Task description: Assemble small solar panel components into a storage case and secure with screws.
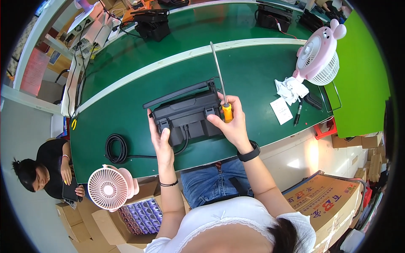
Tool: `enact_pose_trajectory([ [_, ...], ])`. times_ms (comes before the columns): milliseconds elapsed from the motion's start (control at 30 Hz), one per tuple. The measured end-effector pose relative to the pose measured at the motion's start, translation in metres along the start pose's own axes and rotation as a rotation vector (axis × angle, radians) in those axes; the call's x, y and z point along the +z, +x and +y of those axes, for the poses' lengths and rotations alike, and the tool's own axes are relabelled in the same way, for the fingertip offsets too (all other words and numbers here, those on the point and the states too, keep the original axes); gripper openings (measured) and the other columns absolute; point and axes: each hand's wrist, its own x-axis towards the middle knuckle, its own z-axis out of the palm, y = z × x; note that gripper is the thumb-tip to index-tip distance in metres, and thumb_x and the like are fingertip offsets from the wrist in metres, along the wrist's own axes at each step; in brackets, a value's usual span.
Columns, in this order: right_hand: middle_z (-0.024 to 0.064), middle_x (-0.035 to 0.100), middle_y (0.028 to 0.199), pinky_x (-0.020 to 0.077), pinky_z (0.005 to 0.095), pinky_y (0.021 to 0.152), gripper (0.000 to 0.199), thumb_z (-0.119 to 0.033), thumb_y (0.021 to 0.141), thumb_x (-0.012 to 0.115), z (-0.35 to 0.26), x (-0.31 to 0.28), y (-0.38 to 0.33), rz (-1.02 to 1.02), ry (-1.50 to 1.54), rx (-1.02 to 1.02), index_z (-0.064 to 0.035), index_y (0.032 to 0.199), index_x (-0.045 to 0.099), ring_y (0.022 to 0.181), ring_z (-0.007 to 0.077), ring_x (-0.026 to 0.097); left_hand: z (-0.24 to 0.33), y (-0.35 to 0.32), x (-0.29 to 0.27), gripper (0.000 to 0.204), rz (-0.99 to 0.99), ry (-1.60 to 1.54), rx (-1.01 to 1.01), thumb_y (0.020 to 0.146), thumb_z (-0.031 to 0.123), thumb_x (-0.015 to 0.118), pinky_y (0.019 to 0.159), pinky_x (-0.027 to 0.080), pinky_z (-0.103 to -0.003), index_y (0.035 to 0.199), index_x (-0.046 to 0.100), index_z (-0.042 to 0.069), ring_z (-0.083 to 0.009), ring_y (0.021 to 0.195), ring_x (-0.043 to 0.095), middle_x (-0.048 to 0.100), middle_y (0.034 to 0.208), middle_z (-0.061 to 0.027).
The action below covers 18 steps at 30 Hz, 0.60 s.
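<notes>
Both my hands hold a black plastic case [185,107] with a long carry handle and front latches, just above the near part of the green table. My left hand [160,141] grips its left end, thumb near the left latch. At the right end, my right hand [234,126] steadies the case with its thumb by the right latch. That same hand keeps a screwdriver [228,113] with a yellow handle, its long shaft pointing up and away. From the front of the case a black cable [125,147] runs left to a coil on the table.
A pink rabbit-eared fan [315,50] stands at the right, near a white cloth [291,90], a paper slip [281,111] and a black pen [298,113]. Another pink fan [109,188] is at the front left. A co-worker [52,168] sits beyond the left edge.
</notes>
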Motion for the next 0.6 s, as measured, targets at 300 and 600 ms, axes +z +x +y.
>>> enact_pose_trajectory([
  [300, 0.0128, 0.064, 0.126, 0.0480, 0.0270, 0.083, 0.053, -0.027, 0.076, 0.087, 0.010, -0.002, 0.008, -0.011, -0.005, -0.010, -0.0073, 0.106, 0.047, 0.092, 0.0124, 0.057, -0.010, -0.005, 0.002, 0.070, 0.078, -0.015, 0.025, 0.094, 0.001, 0.055, 0.118, 0.024, -0.035, 0.156, 0.023, 0.001, -0.0237, 0.144, 0.032, 0.029, 0.159, -0.0126],
  [600, 0.0157, 0.063, 0.106, 0.0523, 0.0377, 0.081, 0.038, -0.008, 0.083, 0.074, -0.020, -0.026, -0.024, -0.024, -0.396, -0.148, -0.0032, 0.117, 0.056, 0.095, 0.0336, 0.065, -0.009, -0.008, 0.000, 0.077, 0.364, 0.067, 0.144, 0.096, 0.004, 0.060, 0.115, 0.027, -0.035, 0.159, 0.015, 0.011, -0.0231, 0.142, 0.030, 0.019, 0.160, -0.0169],
])
